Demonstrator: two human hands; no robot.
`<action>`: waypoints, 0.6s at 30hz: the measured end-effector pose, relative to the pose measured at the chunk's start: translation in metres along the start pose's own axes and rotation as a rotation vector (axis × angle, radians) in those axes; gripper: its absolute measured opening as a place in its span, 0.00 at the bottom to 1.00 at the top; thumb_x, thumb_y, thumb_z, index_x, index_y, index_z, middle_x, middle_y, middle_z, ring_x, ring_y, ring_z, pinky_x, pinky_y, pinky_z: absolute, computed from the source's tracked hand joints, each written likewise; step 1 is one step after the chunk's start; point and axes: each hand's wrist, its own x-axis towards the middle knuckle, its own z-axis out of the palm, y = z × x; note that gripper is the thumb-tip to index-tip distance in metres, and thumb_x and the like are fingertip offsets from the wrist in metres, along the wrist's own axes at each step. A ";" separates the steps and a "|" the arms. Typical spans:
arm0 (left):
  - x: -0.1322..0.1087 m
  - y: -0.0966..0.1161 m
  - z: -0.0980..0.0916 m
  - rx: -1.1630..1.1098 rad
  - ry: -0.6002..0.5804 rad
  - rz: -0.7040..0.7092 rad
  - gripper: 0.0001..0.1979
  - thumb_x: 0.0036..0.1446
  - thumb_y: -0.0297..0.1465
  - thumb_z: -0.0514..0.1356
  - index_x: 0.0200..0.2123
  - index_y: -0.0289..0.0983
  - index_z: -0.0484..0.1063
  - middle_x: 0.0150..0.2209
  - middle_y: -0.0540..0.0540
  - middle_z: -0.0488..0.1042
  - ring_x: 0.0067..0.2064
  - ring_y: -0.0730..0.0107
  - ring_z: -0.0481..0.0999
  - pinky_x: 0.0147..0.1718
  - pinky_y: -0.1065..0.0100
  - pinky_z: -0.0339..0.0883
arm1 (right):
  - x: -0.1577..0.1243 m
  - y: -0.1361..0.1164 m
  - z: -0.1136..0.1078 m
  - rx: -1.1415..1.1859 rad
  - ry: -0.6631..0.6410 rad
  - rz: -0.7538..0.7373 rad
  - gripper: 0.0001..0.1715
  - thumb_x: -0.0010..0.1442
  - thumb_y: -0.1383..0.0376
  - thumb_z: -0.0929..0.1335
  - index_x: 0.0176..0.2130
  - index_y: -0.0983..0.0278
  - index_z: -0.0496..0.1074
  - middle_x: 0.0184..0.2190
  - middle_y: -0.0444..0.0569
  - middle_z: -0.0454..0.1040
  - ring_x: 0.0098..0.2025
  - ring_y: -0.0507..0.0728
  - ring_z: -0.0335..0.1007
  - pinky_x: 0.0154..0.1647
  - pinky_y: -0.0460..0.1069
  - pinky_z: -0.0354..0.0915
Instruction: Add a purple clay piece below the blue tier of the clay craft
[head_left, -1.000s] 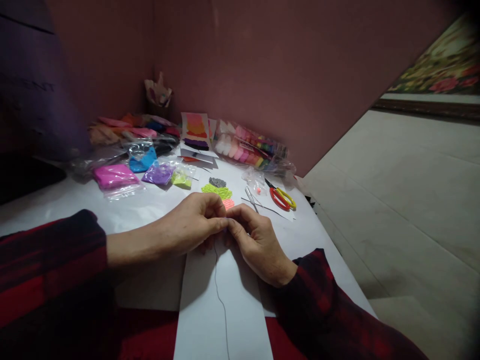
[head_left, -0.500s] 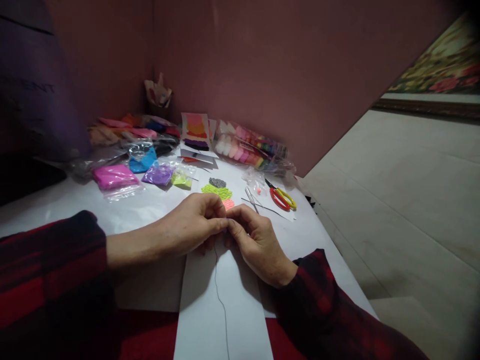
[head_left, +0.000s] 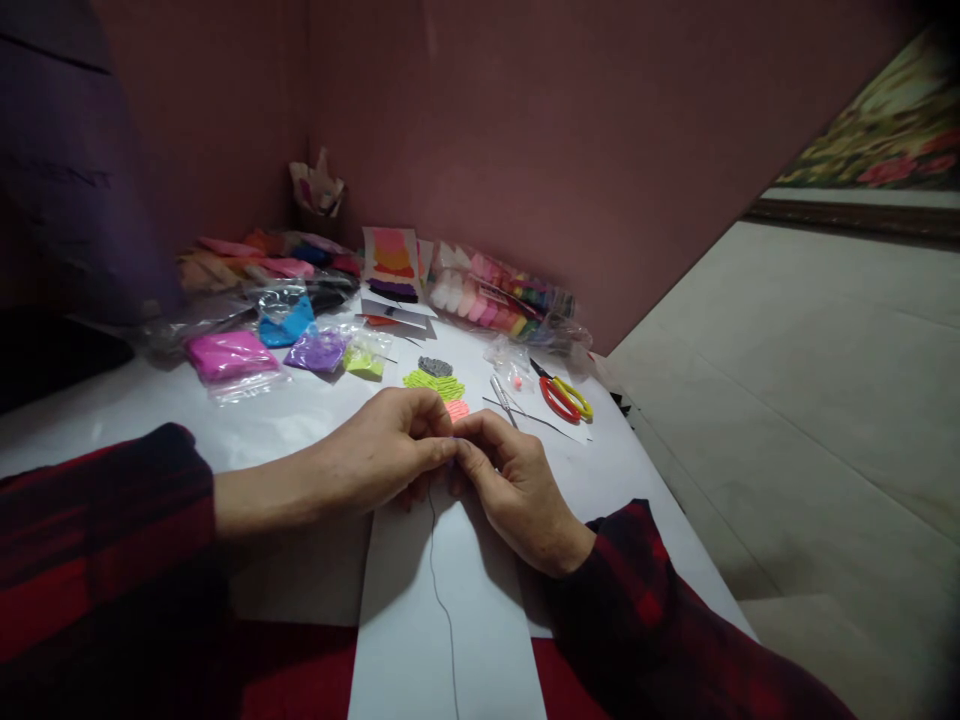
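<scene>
My left hand (head_left: 390,445) and my right hand (head_left: 517,480) meet over a white paper strip (head_left: 442,620). Thumbs and forefingers of both pinch a tiny purple piece of modelling clay (head_left: 454,460), mostly hidden by the fingertips. A thin dark line runs down the strip from below the fingers. Just beyond them, on the paper, lie textured clay patches: a grey one (head_left: 435,367), a lime green one (head_left: 433,384) and a coral one (head_left: 456,409), partly covered by my fingers.
To the right are a metal-tipped tool (head_left: 502,398) and red-and-yellow scissors (head_left: 562,393). On the left lie bagged pink clay (head_left: 231,353), purple clay (head_left: 316,350) and lime clay (head_left: 364,360). Behind stand a colour sample card (head_left: 390,258) and a clay multipack (head_left: 487,295) near the wall.
</scene>
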 end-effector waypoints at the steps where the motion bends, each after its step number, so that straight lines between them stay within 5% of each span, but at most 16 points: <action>1: 0.000 0.000 0.000 -0.001 -0.001 -0.001 0.06 0.53 0.26 0.57 0.26 0.37 0.62 0.17 0.56 0.65 0.16 0.78 0.64 0.15 0.73 0.58 | 0.000 0.000 0.000 -0.002 0.001 -0.001 0.05 0.64 0.68 0.62 0.37 0.63 0.68 0.23 0.42 0.67 0.25 0.51 0.63 0.27 0.47 0.61; 18: -0.001 0.000 0.000 -0.019 0.000 0.011 0.06 0.52 0.28 0.58 0.26 0.38 0.63 0.18 0.55 0.65 0.17 0.77 0.64 0.16 0.73 0.59 | 0.000 -0.001 -0.002 0.026 -0.005 0.008 0.08 0.65 0.66 0.62 0.39 0.63 0.70 0.25 0.43 0.68 0.26 0.51 0.63 0.28 0.48 0.62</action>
